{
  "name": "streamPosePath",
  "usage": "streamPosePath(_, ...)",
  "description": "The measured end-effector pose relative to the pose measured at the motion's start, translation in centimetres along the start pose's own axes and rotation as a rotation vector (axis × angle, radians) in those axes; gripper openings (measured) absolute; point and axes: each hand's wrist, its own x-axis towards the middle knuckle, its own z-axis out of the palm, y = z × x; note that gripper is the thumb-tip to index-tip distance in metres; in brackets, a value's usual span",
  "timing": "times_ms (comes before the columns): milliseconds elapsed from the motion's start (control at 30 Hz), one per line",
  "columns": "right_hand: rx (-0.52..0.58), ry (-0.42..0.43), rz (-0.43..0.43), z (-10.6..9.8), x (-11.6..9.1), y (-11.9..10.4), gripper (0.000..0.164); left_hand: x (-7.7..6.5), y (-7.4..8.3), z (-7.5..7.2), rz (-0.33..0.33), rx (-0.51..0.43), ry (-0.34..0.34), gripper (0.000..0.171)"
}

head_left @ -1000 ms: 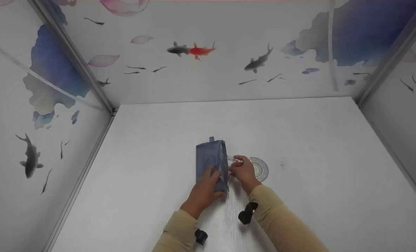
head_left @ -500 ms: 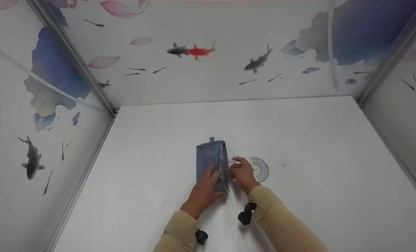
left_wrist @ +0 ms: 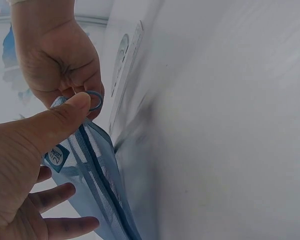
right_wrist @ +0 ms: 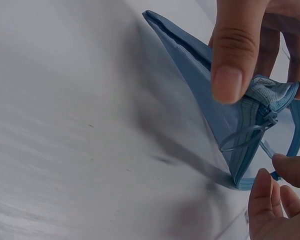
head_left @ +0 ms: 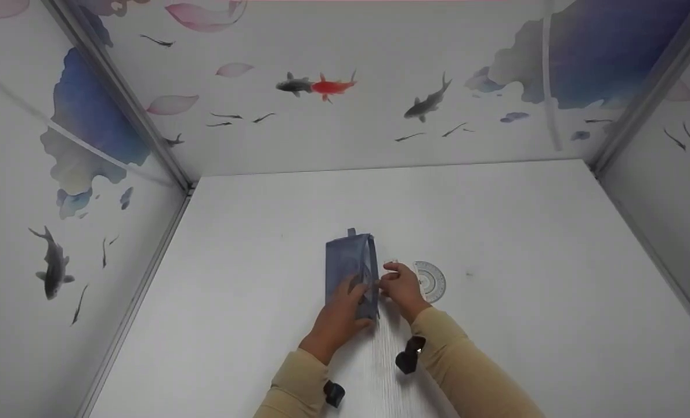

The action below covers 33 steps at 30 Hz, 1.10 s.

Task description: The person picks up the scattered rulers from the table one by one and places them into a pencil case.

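Note:
A blue mesh zip pouch [head_left: 345, 261] stands out in the middle of the table, its zip side toward the right. My left hand [head_left: 336, 313] holds it, with the thumb over the end by a small label tag [left_wrist: 56, 157]. Close to that zip side, my right hand [head_left: 403, 287] pinches at a thin blue loop [left_wrist: 95, 100]. From the right wrist, my right hand [right_wrist: 285, 210] shows with thumb and finger together near the blue strap [right_wrist: 296, 130]; a zip pull [right_wrist: 240, 140] dangles close by. How far the zip is drawn is unclear.
Right of my right hand lies a clear protractor [head_left: 432, 281]. A clear ruler [left_wrist: 127, 70] lies beside it, mostly hidden from the head view. Patterned walls [head_left: 350, 128] enclose the table on the left, back and right.
My right hand has shifted slightly down, and less of the clear ruler shows between it and the pouch. The left hand and the pouch stay nearly still.

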Motion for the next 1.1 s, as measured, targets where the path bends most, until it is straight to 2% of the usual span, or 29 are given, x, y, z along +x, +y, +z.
streamPosePath(167,-0.024,0.010,0.004,-0.3,0.1,0.0,0.041,0.0,0.0,0.0,0.000,0.001,-0.002,0.067)
streamPosePath(500,-0.015,0.034,-0.050,-1.4,0.3,0.1,0.039,0.0,-0.1,0.0,0.014,0.001,0.006,0.065)
streamPosePath(867,-0.118,0.053,-0.018,-3.8,0.7,-0.2,0.043,0.1,-0.1,0.0,-0.004,-0.009,0.000,0.065)
streamPosePath(1100,-0.118,0.038,-0.039,-5.3,1.0,-0.2,0.046,0.0,-0.1,0.1,0.001,-0.016,0.008,0.065)
